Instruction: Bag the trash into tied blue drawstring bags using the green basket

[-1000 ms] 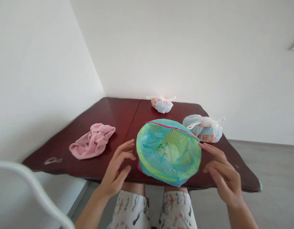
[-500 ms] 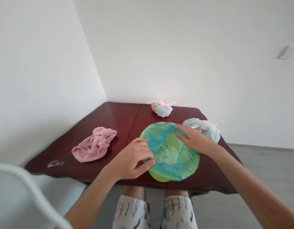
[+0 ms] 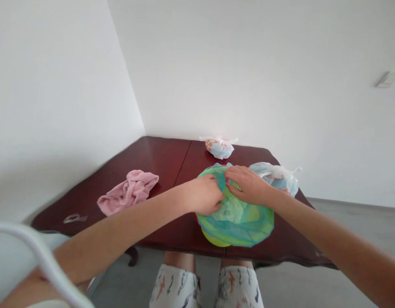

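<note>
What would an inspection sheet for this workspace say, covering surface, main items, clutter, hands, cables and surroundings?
Surface: dark red table, wavy-edged.
Main items: thin blue-green bag spread over and inside a green basket.
Clutter: crumpled pink cloth on the left; knotted far bag near the back edge; knotted right bag.
Hands: left hand at the basket's left side, fingers curled; right hand toward its far side; grip unclear for both.
Cables: white curved strand, lower left; cannot tell whether it is a cable.
Surroundings: white walls, grey floor, small wall fixture.
</note>
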The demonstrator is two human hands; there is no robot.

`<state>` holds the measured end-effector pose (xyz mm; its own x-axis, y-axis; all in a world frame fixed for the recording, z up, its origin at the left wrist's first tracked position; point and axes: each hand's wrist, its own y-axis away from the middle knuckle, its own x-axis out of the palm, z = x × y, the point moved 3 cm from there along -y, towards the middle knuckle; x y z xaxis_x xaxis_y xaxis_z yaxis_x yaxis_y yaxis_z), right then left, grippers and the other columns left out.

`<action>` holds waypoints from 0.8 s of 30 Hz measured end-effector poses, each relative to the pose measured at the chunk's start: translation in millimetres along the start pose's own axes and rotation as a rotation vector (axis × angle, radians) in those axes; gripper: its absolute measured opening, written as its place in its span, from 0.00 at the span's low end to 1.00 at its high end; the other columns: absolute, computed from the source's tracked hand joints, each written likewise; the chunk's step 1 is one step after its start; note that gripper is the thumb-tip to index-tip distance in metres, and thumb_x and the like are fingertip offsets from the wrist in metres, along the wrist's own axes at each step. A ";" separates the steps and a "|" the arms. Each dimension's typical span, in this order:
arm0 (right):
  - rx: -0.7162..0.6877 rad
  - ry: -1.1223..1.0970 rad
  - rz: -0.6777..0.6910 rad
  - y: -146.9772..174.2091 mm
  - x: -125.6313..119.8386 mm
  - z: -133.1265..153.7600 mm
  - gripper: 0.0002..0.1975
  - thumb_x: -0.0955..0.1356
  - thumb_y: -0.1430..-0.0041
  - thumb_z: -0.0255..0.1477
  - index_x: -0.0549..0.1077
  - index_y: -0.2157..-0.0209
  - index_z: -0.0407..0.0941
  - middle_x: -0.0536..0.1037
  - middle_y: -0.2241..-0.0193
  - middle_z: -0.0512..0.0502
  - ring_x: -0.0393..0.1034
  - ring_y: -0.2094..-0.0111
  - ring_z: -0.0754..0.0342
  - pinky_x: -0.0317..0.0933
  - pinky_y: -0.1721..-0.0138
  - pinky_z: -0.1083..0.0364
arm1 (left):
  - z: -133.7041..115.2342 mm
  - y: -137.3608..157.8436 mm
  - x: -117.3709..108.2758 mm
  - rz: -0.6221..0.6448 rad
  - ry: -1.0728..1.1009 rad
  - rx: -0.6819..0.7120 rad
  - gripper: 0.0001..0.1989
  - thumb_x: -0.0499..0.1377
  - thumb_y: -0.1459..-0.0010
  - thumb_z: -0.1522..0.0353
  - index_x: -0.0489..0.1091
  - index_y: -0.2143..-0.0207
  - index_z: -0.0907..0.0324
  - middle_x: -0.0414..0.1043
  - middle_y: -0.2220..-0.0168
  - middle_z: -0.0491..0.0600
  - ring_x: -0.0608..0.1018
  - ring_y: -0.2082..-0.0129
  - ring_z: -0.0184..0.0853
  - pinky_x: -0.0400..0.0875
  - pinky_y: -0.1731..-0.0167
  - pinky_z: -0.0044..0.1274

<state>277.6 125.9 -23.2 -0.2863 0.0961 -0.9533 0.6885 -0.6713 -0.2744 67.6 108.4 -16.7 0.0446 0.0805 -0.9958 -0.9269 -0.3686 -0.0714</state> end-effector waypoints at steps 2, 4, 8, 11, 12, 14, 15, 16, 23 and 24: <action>-0.040 -0.069 0.126 3.5 13.0 2.2 0.14 0.74 0.28 0.29 0.82 0.44 0.47 0.85 0.37 0.35 0.80 0.35 0.34 0.72 0.30 0.36 | 7.3 -9.1 11.4 0.029 -0.131 -0.093 0.14 0.73 0.31 0.64 0.83 0.72 0.58 0.86 0.68 0.58 0.86 0.57 0.54 0.73 0.39 0.47; -0.048 -0.130 0.214 9.3 26.4 -1.5 0.30 0.81 0.37 0.29 0.81 0.34 0.51 0.77 0.24 0.37 0.73 0.24 0.30 0.67 0.23 0.35 | 13.9 -11.6 21.8 0.050 -0.179 -0.156 0.15 0.75 0.34 0.65 0.82 0.74 0.59 0.86 0.69 0.59 0.86 0.55 0.55 0.72 0.39 0.48; -0.036 -0.165 0.317 15.3 43.3 -11.8 0.42 0.84 0.40 0.31 0.79 0.25 0.50 0.67 0.17 0.36 0.60 0.17 0.22 0.55 0.16 0.31 | 25.8 -6.9 34.1 0.069 -0.199 -0.202 0.16 0.79 0.40 0.65 0.80 0.77 0.57 0.86 0.70 0.56 0.86 0.53 0.55 0.70 0.38 0.48; -0.042 -0.116 0.337 8.5 46.8 -17.5 0.42 0.86 0.43 0.34 0.81 0.27 0.51 0.67 0.17 0.35 0.60 0.17 0.20 0.53 0.15 0.29 | 35.2 -3.3 37.4 0.055 -0.196 -0.227 0.15 0.79 0.40 0.62 0.82 0.75 0.56 0.88 0.66 0.58 0.85 0.49 0.56 0.69 0.36 0.48; -0.043 -0.085 0.339 4.7 47.2 -19.3 0.44 0.87 0.46 0.35 0.82 0.28 0.52 0.68 0.17 0.34 0.61 0.18 0.18 0.54 0.16 0.28 | 38.8 -2.9 37.6 0.046 -0.192 -0.238 0.16 0.79 0.38 0.60 0.83 0.74 0.56 0.88 0.65 0.58 0.85 0.48 0.57 0.69 0.35 0.49; -0.046 -0.028 0.338 -3.9 46.3 -22.1 0.46 0.90 0.52 0.35 0.84 0.31 0.52 0.71 0.20 0.32 0.63 0.20 0.17 0.57 0.18 0.27 | 47.2 -2.8 35.6 0.010 -0.150 -0.270 0.23 0.74 0.31 0.52 0.83 0.74 0.56 0.87 0.67 0.58 0.85 0.49 0.57 0.69 0.35 0.51; -0.049 -0.016 0.343 -8.2 44.6 -22.7 0.46 0.91 0.55 0.35 0.85 0.32 0.51 0.74 0.22 0.31 0.66 0.22 0.17 0.60 0.19 0.26 | 51.5 -2.8 32.9 -0.021 -0.106 -0.283 0.26 0.70 0.27 0.49 0.83 0.75 0.55 0.86 0.69 0.57 0.85 0.51 0.57 0.69 0.34 0.52; -0.050 -0.023 0.345 -12.6 41.4 -22.9 0.45 0.91 0.56 0.35 0.85 0.34 0.51 0.77 0.26 0.31 0.69 0.24 0.19 0.63 0.21 0.27 | 55.7 -2.2 29.0 -0.058 -0.045 -0.287 0.29 0.67 0.24 0.48 0.82 0.75 0.54 0.84 0.71 0.55 0.85 0.53 0.56 0.68 0.32 0.54; -0.042 -0.533 0.032 -65.4 -21.2 -52.8 0.15 0.76 0.26 0.45 0.84 0.46 0.52 0.87 0.49 0.44 0.83 0.47 0.43 0.78 0.39 0.42 | 70.7 42.8 -18.7 -0.403 0.382 -0.221 0.33 0.43 0.11 0.50 0.85 0.50 0.53 0.89 0.50 0.52 0.87 0.46 0.45 0.65 0.23 0.49; 0.012 -0.567 -0.069 -79.7 -28.9 -70.9 0.16 0.74 0.24 0.47 0.83 0.49 0.51 0.87 0.52 0.44 0.83 0.51 0.44 0.79 0.42 0.44 | 69.8 54.3 -20.1 -0.452 0.412 -0.202 0.33 0.42 0.12 0.48 0.84 0.46 0.52 0.88 0.45 0.54 0.86 0.42 0.46 0.67 0.23 0.46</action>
<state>278.2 228.7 17.3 -0.6458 -0.2673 -0.7152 0.6486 -0.6862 -0.3292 -9.6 151.5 3.5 0.5908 -0.0787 -0.8030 -0.6965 -0.5521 -0.4583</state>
